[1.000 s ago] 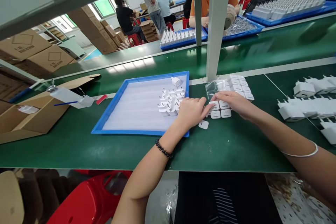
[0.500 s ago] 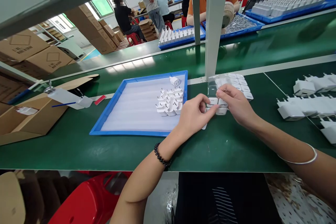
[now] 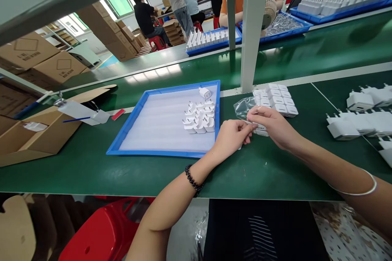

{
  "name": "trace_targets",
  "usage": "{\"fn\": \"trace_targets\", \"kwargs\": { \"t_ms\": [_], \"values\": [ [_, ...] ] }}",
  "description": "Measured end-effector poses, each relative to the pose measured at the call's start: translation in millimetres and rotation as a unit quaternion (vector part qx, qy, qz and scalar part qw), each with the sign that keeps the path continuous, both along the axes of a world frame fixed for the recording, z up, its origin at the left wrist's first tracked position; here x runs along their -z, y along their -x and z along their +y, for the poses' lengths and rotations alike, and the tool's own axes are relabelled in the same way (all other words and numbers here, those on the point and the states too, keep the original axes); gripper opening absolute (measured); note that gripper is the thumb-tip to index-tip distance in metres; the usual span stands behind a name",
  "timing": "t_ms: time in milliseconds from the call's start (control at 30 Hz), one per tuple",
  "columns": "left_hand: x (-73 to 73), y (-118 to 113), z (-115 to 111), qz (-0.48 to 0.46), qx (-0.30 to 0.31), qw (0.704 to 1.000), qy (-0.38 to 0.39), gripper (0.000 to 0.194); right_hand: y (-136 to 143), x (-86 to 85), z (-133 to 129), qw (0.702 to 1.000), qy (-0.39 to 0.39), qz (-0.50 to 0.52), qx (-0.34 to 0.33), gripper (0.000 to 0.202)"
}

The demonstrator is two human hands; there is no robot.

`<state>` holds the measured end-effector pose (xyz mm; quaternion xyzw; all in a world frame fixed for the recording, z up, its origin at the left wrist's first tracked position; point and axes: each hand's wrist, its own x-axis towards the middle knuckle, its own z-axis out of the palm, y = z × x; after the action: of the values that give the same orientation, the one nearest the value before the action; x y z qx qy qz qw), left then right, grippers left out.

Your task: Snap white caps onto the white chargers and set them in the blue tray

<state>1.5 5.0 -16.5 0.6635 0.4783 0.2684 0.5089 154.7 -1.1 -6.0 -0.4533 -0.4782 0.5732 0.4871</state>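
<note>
A clear crinkled plastic bag (image 3: 244,107) lies right of centre frame, its long axis running up-left from the hands. The right hand (image 3: 271,124) pinches its near edge, palm down; the left hand (image 3: 232,138) pinches beside it, over white flat chargers (image 3: 260,129) on the green surface (image 3: 275,163).

Both hands meet, fingertips pinched together.
The left hand (image 3: 230,138) reaches in from lower left, fingers curled, a bead bracelet on the wrist. The right hand (image 3: 272,125) comes from the right, palm down, a thin bangle on the forearm.
</note>
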Motion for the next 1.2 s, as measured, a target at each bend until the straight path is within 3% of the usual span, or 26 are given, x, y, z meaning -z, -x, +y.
{"fn": "trace_targets", "kwargs": {
  "t_ms": [233, 400, 600, 800, 933, 1100, 1200],
  "values": [
    [1.2, -7, -4, -0.100, 0.038, 0.993, 0.058, 0.028, -5, -0.9, 0, 0.998, -0.018, -0.022, 0.064, 0.013],
    [0.5, -10, -5, -0.194, 0.062, 0.973, 0.106, 0.040, -6, -5.8, -4, 0.997, -0.025, -0.049, 0.059, 0.012],
    [6.8, -11, -2, -0.211, 0.031, 0.968, 0.135, 0.050, -4, -3.1, -2, 0.999, 0.000, -0.025, 0.038, 0.014],
    [4.6, -9, 2, -0.215, 0.038, 0.959, 0.181, 0.025, -7, 3.2, 6, 0.998, 0.056, 0.018, -0.009, 0.018],
    [3.6, -10, 0, -0.206, 0.051, 0.963, 0.163, 0.018, -18, -5.4, 15, 0.990, 0.111, 0.086, 0.002, 0.021],
    [2.7, -12, -4, -0.198, 0.047, 0.972, 0.118, 0.023, -28, -17.3, 19, 0.991, 0.028, 0.073, 0.111, 0.017],
    [-0.6, -10, -4, -0.192, 0.039, 0.978, 0.075, 0.030, -20, -13.2, 13, 0.993, -0.058, -0.005, 0.102, 0.015]
  ]
}}
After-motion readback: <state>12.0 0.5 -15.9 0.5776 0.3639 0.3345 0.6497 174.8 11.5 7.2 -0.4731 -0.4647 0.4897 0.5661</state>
